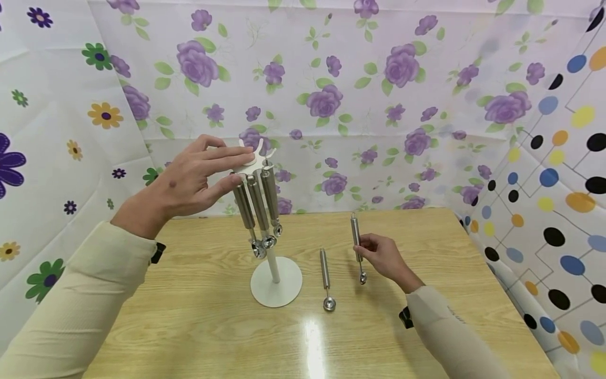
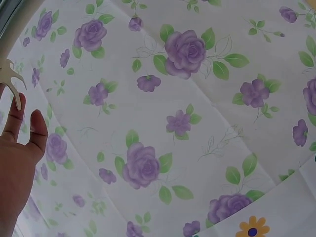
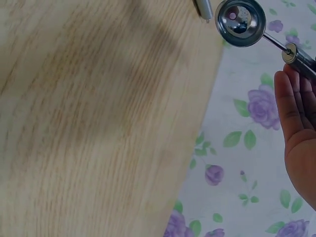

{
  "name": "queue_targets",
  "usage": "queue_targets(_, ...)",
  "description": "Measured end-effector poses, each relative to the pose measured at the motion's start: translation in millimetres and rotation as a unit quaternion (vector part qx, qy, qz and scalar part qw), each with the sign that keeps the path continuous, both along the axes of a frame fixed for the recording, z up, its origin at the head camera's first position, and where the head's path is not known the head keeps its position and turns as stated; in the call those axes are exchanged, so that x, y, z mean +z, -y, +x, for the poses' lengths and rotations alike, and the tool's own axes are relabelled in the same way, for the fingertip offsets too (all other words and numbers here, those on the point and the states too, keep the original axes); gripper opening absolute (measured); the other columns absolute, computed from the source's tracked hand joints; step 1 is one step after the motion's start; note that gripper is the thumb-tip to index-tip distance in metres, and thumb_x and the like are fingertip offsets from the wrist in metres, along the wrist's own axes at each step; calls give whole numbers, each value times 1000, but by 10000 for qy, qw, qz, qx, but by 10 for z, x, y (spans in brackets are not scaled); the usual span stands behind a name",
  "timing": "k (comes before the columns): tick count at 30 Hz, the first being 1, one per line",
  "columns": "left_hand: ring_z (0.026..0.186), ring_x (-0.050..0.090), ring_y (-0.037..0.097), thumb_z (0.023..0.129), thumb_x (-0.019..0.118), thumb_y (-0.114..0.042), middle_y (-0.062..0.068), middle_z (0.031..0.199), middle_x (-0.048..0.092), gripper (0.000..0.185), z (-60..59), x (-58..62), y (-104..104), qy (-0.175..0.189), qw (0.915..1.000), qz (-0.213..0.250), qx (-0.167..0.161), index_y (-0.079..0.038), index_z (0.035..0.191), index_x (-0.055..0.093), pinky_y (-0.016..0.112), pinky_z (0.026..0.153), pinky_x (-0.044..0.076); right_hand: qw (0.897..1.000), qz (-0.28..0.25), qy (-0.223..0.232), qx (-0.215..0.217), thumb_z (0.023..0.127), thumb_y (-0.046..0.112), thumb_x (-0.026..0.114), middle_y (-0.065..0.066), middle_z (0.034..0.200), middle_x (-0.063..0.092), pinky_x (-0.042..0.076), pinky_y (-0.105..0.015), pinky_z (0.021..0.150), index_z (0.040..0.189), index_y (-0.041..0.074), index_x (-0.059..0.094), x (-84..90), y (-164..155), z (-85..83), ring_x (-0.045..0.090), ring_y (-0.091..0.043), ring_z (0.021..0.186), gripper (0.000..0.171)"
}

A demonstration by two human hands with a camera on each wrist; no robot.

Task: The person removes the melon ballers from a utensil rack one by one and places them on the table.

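A white stand (image 1: 276, 282) with a round base and curved top hooks is on the table, several steel melon ballers (image 1: 258, 202) hanging from it. My left hand (image 1: 189, 176) rests on the stand's top, fingers fairly straight. In the left wrist view, that hand (image 2: 19, 148) touches a white hook (image 2: 12, 81), with the thumb apart. To the right, my right hand (image 1: 382, 255) grips another melon baller (image 1: 356, 231) by its handle, scoop end down. Its round scoop (image 3: 241, 22) shows near the right hand (image 3: 301, 128) in the right wrist view, where part of the handle is cut off.
Between the stand and my right hand, one more melon baller (image 1: 325, 268) lies on the wooden table (image 1: 199, 326). A flower-patterned cloth (image 1: 293, 68) hangs behind the table's back edge. Patterned cloths also hang at the left and right sides.
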State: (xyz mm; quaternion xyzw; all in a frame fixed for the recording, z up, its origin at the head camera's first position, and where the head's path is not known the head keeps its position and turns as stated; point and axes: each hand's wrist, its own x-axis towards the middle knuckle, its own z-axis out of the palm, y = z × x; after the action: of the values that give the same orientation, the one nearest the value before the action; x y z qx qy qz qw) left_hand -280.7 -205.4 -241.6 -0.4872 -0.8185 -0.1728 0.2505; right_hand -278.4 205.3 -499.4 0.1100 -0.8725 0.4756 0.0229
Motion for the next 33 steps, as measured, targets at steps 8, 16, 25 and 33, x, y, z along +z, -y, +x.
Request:
queue_targets(8,112,48,36,103,34,-57,7,138,61,66,11,-9,-1,-88,9998,154,-35,-8,135,64,56,91,35,9997,25,173,-143,94,18,70,-5,93,71,53,-29,66,111,-1,70,-115,35,-27,66,-16,79,25)
queue_targets(16,108,49,35,103,36,-58,7,137,62,66,1,-20,-15,-149,9996,229,-88,-7,134,65,52,86,35,9987,99,379,-325,93,16,71,-8,91,72,54,-28,65,110,-4,70,-242,83,-43,67,-17,79,26)
queue_targets(25,101,47,34,102,36,-58,9,136,63,68,-9,-22,-17,-142,9994,269,-153,-5,133,65,46,78,33,9931,358,964,-563,92,13,72,-5,82,69,50,-27,59,102,-3,72,-444,140,-55,63,-15,70,19)
queue_targets(33,92,45,29,101,38,-59,9,133,65,68,-21,-36,-33,-157,9992,357,-102,-5,131,67,44,78,32,9914,247,1156,-552,91,13,73,-6,80,71,53,-28,60,100,-5,73,-552,196,-44,65,-15,68,21)
